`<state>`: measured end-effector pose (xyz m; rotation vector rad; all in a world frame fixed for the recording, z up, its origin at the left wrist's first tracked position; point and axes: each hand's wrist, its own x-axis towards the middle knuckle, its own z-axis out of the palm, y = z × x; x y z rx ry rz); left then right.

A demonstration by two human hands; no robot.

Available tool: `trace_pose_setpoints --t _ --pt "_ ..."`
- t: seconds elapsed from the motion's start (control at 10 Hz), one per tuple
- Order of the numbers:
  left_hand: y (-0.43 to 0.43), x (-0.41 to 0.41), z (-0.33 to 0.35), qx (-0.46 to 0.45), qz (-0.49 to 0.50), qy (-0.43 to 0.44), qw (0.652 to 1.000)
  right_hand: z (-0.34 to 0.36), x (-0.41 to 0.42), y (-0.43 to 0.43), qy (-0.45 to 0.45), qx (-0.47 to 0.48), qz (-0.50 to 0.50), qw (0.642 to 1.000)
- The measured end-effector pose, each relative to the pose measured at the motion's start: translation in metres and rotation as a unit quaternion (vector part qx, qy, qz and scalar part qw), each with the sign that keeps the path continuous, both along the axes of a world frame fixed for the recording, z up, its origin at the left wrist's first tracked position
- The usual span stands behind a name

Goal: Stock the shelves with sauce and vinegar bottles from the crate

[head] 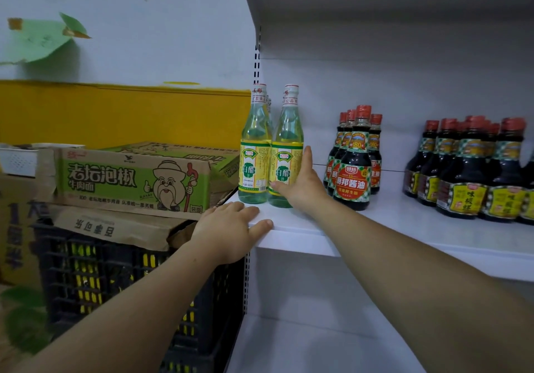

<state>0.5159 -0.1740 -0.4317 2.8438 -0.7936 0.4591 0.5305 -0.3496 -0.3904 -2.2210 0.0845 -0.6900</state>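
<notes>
Two clear glass vinegar bottles (255, 153) with yellow-green paper labels stand upright and touching at the left end of a smooth white metal shelf (404, 228). The right hand (302, 183) lies against the right bottle's side, fingers straight, thumb across its label. The left hand (231, 229) rests flat on the shelf's front corner, fingers straight. Near the right hand stand dark soy sauce bottles (355, 170) with red caps, and a second dark cluster (474, 176) stands farther right. Left of the shelf, a black latticed plastic crate (115, 286) sits under torn cardboard and a green printed carton (135, 179).
</notes>
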Motion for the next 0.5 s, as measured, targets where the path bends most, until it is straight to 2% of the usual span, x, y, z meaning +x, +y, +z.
trace_pose_setpoints --t 0.3,0.4,0.5 --pt "0.001 -0.005 0.003 0.014 -0.003 0.004 1.0 0.015 -0.059 -0.015 0.034 -0.08 0.006 0.996" --pt "0.0 -0.001 0.015 0.002 -0.008 0.068 0.998 0.021 -0.059 -0.015 0.046 -0.106 0.0 0.993" --pt "-0.004 0.008 0.048 0.025 0.004 0.194 0.981 0.039 -0.057 -0.013 0.092 -0.105 -0.002 0.99"
